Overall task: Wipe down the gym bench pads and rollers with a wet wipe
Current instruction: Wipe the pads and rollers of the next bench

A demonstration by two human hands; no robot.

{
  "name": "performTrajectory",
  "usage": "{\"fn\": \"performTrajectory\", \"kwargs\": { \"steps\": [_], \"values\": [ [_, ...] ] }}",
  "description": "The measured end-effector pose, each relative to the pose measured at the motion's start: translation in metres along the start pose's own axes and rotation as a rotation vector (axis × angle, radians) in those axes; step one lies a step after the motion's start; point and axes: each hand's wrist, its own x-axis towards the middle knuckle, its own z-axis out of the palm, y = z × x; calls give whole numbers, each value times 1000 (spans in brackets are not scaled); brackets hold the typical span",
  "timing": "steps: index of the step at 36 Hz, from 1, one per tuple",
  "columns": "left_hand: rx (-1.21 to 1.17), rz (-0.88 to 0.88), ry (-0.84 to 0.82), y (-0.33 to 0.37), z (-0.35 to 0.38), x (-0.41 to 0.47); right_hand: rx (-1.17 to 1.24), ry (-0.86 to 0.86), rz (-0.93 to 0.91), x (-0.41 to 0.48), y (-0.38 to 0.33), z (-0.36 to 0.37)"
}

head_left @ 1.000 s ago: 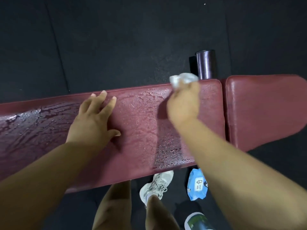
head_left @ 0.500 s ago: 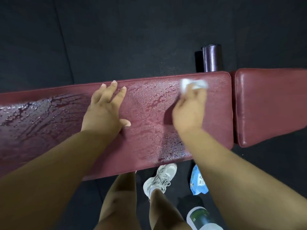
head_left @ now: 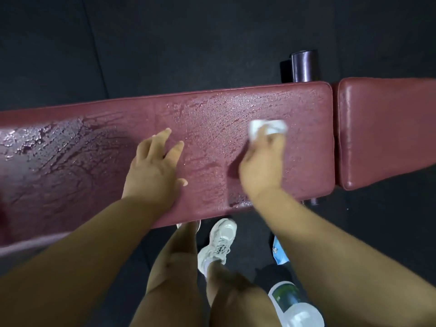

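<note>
Maroon vinyl pad (head_left: pixel 212 109) beaded wet | right hand (head_left: pixel 262 166) pinching crumpled wipe (head_left: pixel 267 128) | left hand (head_left: pixel 153 168) spread flat

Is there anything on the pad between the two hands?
Nothing: the head view shows only bare, wet pad between the flat left hand and the right hand holding the wipe.

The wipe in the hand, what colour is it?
White wipe, seen in the head view.
</note>
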Motion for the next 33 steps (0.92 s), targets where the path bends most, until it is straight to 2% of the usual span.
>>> {"fn": "performTrajectory", "kwargs": {
  "steps": [2, 4, 6, 8, 12, 14, 16, 18, 22, 24, 26, 28, 31, 33],
  "values": [
    [0, -13, -3, -1, 6, -10, -77, -213, -425, -30, -7, 16],
    [9, -24, -8, -2, 13, -18, -80, -411, -723, -40, -1, 18],
    [12, -33, -27, -5, 19, -24, -85, -408, -825, -33, 17, 10],
    [0, -42, -46, -6, 24, -26, -97, -259, -661, -17, 36, -1],
    [-51, -48, -38, -7, 31, -23, 68, 43, 45, 7, 55, -21],
    [-57, -50, -27, -7, 34, -23, 142, 117, 210, 1, 45, -13],
    [-54, -67, -24, -5, 34, -23, 159, 129, 237, -17, 28, 4],
    [-57, -78, -21, -4, 33, -23, 155, 89, 59, -45, 8, 21],
    [-89, -35, 17, -9, 38, -22, 66, -198, -616, -81, 4, 36],
    [-114, -24, 19, -13, 41, -21, 9, -247, -742, -74, 26, 29],
    [-136, -51, -17, -16, 41, -20, 18, -154, -607, -61, 53, 18],
    [-154, -68, -48, -16, 40, -17, 46, 66, -326, -48, 80, 6],
    [-156, -68, -50, -15, 40, -16, 184, 229, 138, -49, 98, 0],
    [-143, -58, -41, -14, 39, -17, 194, 282, 243, -64, 85, 11]
  ]
}}
